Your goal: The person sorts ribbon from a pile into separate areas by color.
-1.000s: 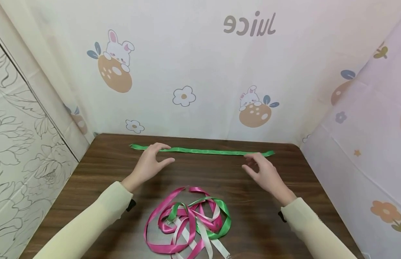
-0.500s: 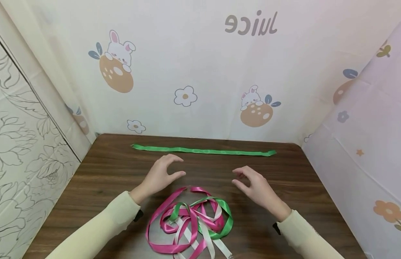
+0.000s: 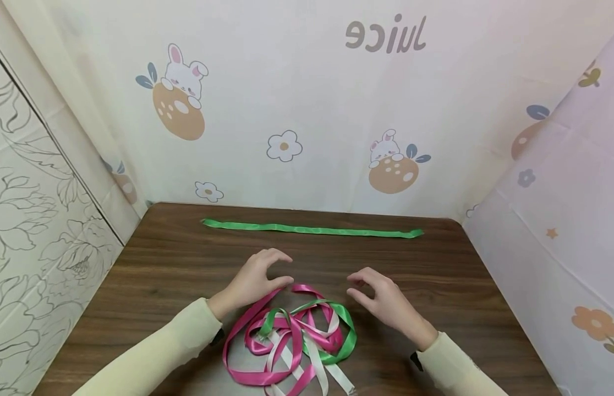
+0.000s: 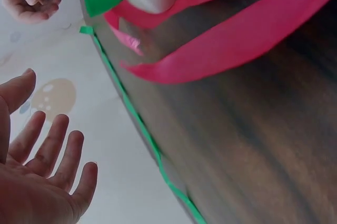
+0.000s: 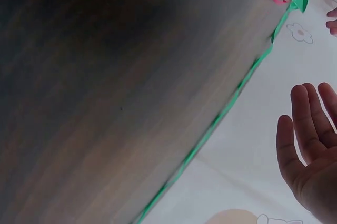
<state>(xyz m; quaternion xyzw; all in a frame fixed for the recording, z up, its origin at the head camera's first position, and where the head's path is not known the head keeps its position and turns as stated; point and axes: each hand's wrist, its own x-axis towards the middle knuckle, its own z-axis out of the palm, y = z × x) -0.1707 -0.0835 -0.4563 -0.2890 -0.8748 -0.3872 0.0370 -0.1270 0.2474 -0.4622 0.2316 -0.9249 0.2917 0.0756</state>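
Observation:
A tangled heap of pink, white and green ribbons (image 3: 261, 379) lies at the front middle of the table. Close over its far left side is my left hand (image 3: 252, 281), its fingers apart and gently bent, holding nothing. My right hand (image 3: 384, 298) hovers beyond the heap's right side, also with nothing between thumb and fingers. Both palms face inward, and in the left wrist view the left fingers (image 4: 67, 155) spread loosely. Along the far edge of the table stretches a single green ribbon (image 3: 312, 230), laid out nearly straight from left to right.
The dark wooden table (image 3: 465, 286) ends at a pale curtain (image 3: 317, 99) printed with rabbits, fruit and flowers. A side curtain (image 3: 574, 231) hangs along the right, and a flower-patterned panel (image 3: 34, 231) stands at the left.
Both hands have drawn back from the green ribbon at the far edge toward the heap, coming closer together. The straight ribbon and the heap stay as they were.

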